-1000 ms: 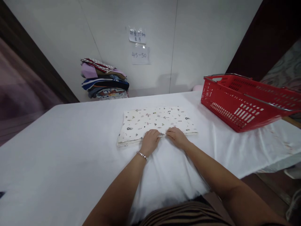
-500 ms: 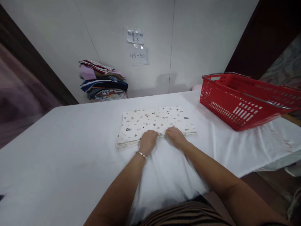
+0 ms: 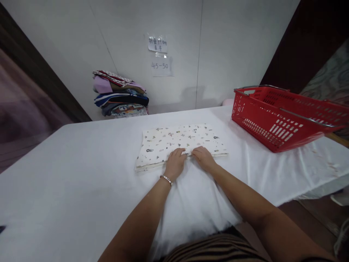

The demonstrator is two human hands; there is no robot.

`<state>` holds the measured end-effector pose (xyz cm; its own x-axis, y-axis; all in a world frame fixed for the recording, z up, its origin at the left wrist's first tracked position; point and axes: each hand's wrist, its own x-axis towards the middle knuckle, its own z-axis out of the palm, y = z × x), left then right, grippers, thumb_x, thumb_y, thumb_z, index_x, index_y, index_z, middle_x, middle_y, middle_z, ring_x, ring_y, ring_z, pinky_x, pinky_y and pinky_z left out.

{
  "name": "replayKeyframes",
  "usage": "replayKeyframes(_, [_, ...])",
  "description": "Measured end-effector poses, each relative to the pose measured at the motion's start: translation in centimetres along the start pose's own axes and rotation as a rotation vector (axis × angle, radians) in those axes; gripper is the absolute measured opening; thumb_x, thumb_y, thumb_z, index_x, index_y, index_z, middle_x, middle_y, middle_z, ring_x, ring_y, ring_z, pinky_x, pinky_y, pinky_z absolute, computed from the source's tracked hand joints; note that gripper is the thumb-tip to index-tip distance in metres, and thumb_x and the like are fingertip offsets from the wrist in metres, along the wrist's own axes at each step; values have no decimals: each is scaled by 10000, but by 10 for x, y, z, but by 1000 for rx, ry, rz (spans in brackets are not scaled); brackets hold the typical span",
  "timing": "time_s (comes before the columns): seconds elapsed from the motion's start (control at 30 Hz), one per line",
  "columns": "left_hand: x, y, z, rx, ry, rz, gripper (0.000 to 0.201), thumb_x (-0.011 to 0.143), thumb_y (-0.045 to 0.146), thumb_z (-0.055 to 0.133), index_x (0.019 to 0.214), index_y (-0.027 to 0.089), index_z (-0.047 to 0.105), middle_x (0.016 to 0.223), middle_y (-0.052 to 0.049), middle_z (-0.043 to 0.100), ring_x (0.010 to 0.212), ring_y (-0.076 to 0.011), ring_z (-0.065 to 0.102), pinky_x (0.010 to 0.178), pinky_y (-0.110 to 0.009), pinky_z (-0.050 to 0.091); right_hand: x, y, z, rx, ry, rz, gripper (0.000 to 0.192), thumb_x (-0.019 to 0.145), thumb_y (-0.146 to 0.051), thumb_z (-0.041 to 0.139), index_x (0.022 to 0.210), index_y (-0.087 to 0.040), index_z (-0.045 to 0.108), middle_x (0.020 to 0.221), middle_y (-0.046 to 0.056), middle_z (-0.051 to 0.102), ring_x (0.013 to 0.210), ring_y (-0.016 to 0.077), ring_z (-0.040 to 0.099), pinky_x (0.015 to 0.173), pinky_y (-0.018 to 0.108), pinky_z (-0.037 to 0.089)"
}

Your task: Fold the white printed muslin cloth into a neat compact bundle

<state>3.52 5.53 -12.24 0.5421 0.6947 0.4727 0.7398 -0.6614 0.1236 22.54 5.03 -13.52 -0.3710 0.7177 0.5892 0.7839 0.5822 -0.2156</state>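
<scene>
A folded white cloth with small printed figures (image 3: 180, 142) lies flat in the middle of the white-covered table (image 3: 68, 189). My left hand (image 3: 175, 163), a silver bracelet at its wrist, rests with curled fingers on the cloth's near edge. My right hand (image 3: 202, 158) sits beside it on the same edge, the two almost touching. Both seem to pinch or press the edge; the fingertips are partly hidden.
A red plastic basket (image 3: 280, 116) with metal handles stands at the table's right side. A pile of folded clothes (image 3: 120, 94) sits against the wall at the back left. Two paper notes (image 3: 159, 54) hang on the wall.
My hands stay on the cloth's near edge; the left fingers have stretched slightly forward. The view has shifted a little.
</scene>
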Motion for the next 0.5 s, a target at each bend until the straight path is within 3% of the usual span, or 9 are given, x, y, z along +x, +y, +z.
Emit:
replayKeyframes(0.17, [1,2,4,13,-10,-16,165,873,212,479,936,226,631,1240,-44,542,1190,-227,421,944,-399,366,0,0,0,1,-47,26,184,910,-189,454,893,-178,636,918,77,646,885,197,531,795,328,389])
replayKeyframes(0.33, [3,3,6,53,-43,-7,188,878,170,452,811,194,627,1116,-52,601,1129,-219,464,880,-373,392,1,-1,2,-19,-80,26,189,907,-172,448,901,-163,637,924,79,645,883,201,523,791,326,385])
replayKeyframes(0.5, [4,4,6,39,-11,26,135,865,134,467,871,191,590,1077,-45,601,1097,-192,475,873,-348,392,1,-2,0,-23,-87,33,190,902,-163,451,891,-170,640,931,77,647,886,199,521,794,325,374])
